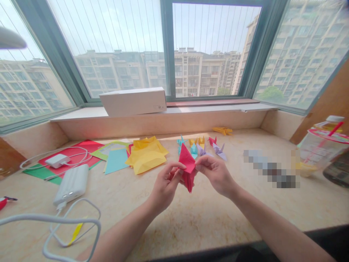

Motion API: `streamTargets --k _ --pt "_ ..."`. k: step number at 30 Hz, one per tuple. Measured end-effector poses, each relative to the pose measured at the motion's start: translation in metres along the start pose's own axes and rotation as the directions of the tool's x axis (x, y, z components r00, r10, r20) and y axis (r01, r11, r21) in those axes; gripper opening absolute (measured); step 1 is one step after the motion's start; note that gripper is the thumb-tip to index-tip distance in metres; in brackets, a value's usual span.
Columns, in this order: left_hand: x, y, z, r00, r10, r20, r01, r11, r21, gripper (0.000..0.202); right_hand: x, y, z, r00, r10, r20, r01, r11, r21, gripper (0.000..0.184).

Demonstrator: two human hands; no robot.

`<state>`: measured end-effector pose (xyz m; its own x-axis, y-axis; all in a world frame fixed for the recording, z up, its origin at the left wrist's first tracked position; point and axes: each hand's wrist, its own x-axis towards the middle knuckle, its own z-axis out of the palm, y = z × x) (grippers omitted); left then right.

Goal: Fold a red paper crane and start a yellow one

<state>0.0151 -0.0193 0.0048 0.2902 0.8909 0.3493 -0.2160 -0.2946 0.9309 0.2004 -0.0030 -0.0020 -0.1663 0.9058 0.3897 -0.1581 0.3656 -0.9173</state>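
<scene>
A red folded origami paper [187, 160], diamond-shaped with pointed ends at top and bottom, is held up over the stone sill. My left hand [170, 180] pinches its left side between thumb and fingers. On the other side, my right hand [214, 173] grips the right edge with thumb and forefinger. Just behind it stand several small finished paper cranes in blue, yellow, red and purple, among them a purple crane [219, 151] and a red crane [212, 141]. A yellow-orange folded piece [223, 130] lies farther back.
Yellow creased paper [148, 156], a light blue sheet [116, 161] and red paper [95, 145] lie to the left. A white power bank [72, 183] and looping cables [99, 225] sit nearer. At right stands a clear plastic cup [311, 153]. A white box [133, 102] rests by the window.
</scene>
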Motion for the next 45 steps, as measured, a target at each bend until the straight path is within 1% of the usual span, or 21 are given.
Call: streamTargets --k 3,8,13,16,19,22,25,26,28,31,34,37,39,41,43,45 --pt "0.0 -0.004 0.0 0.999 0.002 -0.051 0.001 0.998 0.068 0.024 0.0 0.0 0.0 0.999 0.029 0.023 -0.029 0.999 -0.028 0.021" --pt "0.0 -0.011 -0.002 0.997 0.037 -0.068 -0.026 0.987 0.157 0.025 0.0 0.002 0.001 0.999 0.034 -0.021 -0.035 0.999 -0.031 0.023" --pt "-0.002 -0.006 -0.002 0.999 0.032 -0.014 -0.03 0.988 0.151 0.025 0.0 0.001 0.002 1.0 0.029 -0.003 -0.029 0.999 -0.03 0.023" --pt "-0.001 -0.004 -0.001 0.999 -0.007 -0.044 0.013 0.99 0.141 0.027 -0.001 0.0 0.003 1.0 0.02 0.001 -0.019 0.997 -0.071 0.023" --pt "0.001 -0.007 -0.001 0.996 -0.049 -0.08 0.06 0.988 0.139 0.031 -0.002 -0.001 0.003 0.999 0.037 0.004 -0.036 0.992 -0.121 0.026" --pt "0.002 -0.012 -0.004 0.996 -0.041 -0.083 0.055 0.982 0.182 0.034 -0.001 0.0 0.002 0.997 0.073 0.013 -0.071 0.99 -0.118 0.03" --pt "0.002 -0.013 -0.005 0.997 -0.015 -0.074 0.032 0.971 0.237 0.034 0.0 0.002 0.001 0.997 0.076 -0.01 -0.076 0.992 -0.1 0.03" --pt "0.002 -0.013 -0.004 0.997 -0.017 -0.069 0.033 0.973 0.228 0.034 0.001 0.003 0.001 0.997 0.068 -0.024 -0.07 0.992 -0.101 0.029" --pt "0.002 -0.011 -0.002 0.997 -0.041 -0.063 0.05 0.986 0.16 0.036 0.001 0.006 0.001 0.998 0.047 -0.044 -0.051 0.994 -0.097 0.028" --pt "0.004 -0.007 0.0 0.993 -0.104 -0.052 0.105 0.994 0.02 0.042 0.002 0.009 0.003 0.998 0.009 -0.065 -0.013 0.998 -0.056 0.028" --pt "0.007 -0.006 0.001 0.984 -0.169 -0.054 0.165 0.983 -0.077 0.046 0.001 0.01 0.006 0.997 -0.015 -0.073 0.014 1.0 -0.017 0.029" --pt "0.007 -0.004 0.001 0.974 -0.211 -0.078 0.2 0.972 -0.127 0.049 0.0 0.011 0.008 0.998 -0.022 -0.065 0.021 1.0 -0.017 0.03" --pt "0.007 -0.003 0.001 0.969 -0.231 -0.093 0.217 0.967 -0.132 0.05 0.0 0.013 0.007 0.996 -0.035 -0.079 0.032 0.999 -0.039 0.028" --pt "0.005 -0.002 0.001 0.964 -0.255 -0.068 0.248 0.963 -0.106 0.047 0.0 0.015 0.005 0.991 -0.053 -0.119 0.043 0.996 -0.078 0.025" --pt "0.003 -0.003 0.002 0.958 -0.288 0.011 0.288 0.956 -0.058 0.043 0.001 0.017 0.003 0.984 -0.072 -0.163 0.055 0.992 -0.11 0.024" --pt "0.002 -0.006 0.002 0.943 -0.318 0.096 0.321 0.947 -0.028 0.042 0.002 0.018 0.001 0.98 -0.081 -0.181 0.06 0.991 -0.117 0.024"
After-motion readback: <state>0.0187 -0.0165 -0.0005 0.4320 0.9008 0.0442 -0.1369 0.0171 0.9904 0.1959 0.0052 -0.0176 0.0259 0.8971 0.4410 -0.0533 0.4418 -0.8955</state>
